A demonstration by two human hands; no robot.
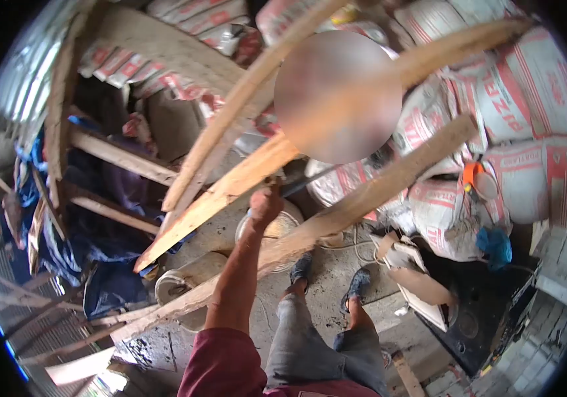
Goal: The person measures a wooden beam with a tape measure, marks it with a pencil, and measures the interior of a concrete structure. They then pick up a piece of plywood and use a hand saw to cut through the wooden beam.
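1. While the left hand (pixel 267 202) is closed, seemingly clamped on the dark bar (pixel 304 178), it lies beside the pale board (pixel 230 188), perhaps for keeping both under control; the right hand is not visible, so its state I cannot tell.
2. The rough beam (pixel 363 192) slants between body and pale board, under the forearm; it probably hinders stepping forward; cement bags (pixel 515 99) are piled beyond.

Strong glare comes through the corrugated sheeting (pixel 28 86) at my upper left, leaving the dark cloth (pixel 114 175) in deep shadow, while a round blurred patch hides the upper middle and my wide view bends towards black, vignetted edges.
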